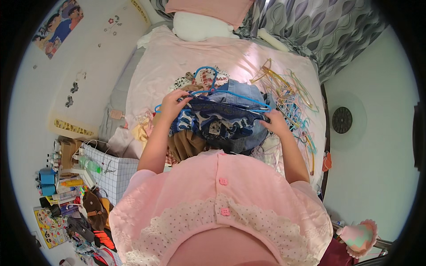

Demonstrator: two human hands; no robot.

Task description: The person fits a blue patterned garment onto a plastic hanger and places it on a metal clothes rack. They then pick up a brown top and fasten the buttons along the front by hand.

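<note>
A blue clothes hanger (240,96) lies across a heap of clothes, its hook pointing away from me. A dark blue patterned garment (221,114) is on it, spread below the bar. My left hand (174,103) pinches the garment's left edge beside the hanger's arm. At the other end, my right hand (275,122) grips the garment's right edge near the hanger tip. Under and behind are blue denim clothes (244,89) and a brown garment (186,143). What hangs behind the patterned cloth is partly hidden.
A tangle of loose hangers (293,96) covers the bed's (156,60) right side. A pink pillow (211,11) and a white cushion (201,27) lie at the far end. A table with a checked cloth (123,171), bottle (90,164) and bags stands at left.
</note>
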